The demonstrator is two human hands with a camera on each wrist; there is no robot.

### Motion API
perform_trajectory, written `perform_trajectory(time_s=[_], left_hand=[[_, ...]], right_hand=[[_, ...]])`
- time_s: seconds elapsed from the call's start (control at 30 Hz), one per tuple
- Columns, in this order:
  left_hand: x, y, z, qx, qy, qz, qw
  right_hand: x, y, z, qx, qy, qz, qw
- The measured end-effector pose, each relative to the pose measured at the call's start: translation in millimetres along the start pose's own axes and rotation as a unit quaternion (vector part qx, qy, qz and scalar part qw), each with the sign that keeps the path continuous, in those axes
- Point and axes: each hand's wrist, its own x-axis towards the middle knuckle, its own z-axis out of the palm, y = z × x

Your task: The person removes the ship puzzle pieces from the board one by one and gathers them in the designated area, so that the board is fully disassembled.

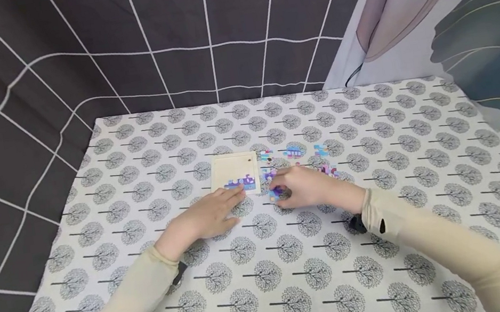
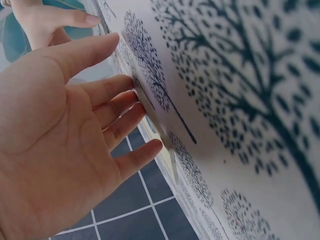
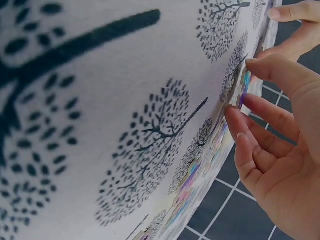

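A shallow pale wooden puzzle tray point(image 1: 227, 166) lies on the table, with purple and blue jigsaw pieces point(image 1: 249, 182) along its near edge. My left hand point(image 1: 212, 213) rests at the tray's near left corner, fingers extended and fingertips on the pieces; the left wrist view shows its fingers point(image 2: 120, 125) at the tray's edge. Just right of the tray, my right hand point(image 1: 302, 186) pinches a purple-blue jigsaw piece point(image 1: 275, 194) between thumb and fingers. In the right wrist view that piece point(image 3: 245, 87) is seen edge-on, close over the cloth.
Loose jigsaw pieces lie right of the tray: a colourful one point(image 1: 266, 155), a blue-purple one point(image 1: 294, 152), a light blue one point(image 1: 321, 150) and a pink-purple one point(image 1: 328, 170) partly behind the right hand. A tree-print cloth point(image 1: 268, 274) covers the table. Dark checked fabric point(image 1: 172, 27) hangs behind.
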Motion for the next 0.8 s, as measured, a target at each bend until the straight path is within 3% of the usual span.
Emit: perform_trajectory(time_s=[0.23, 0.8], left_hand=[[0.4, 2.4, 2.3, 0.011, 0.005, -0.009, 0.9999], [2.5, 11.3, 2.2, 0.034, 0.010, -0.035, 0.9988]], right_hand=[[-1.5, -1, 3, -0.029, 0.004, 0.015, 0.9995], [0.6, -4, 2, -0.028, -0.023, 0.037, 0.9987]])
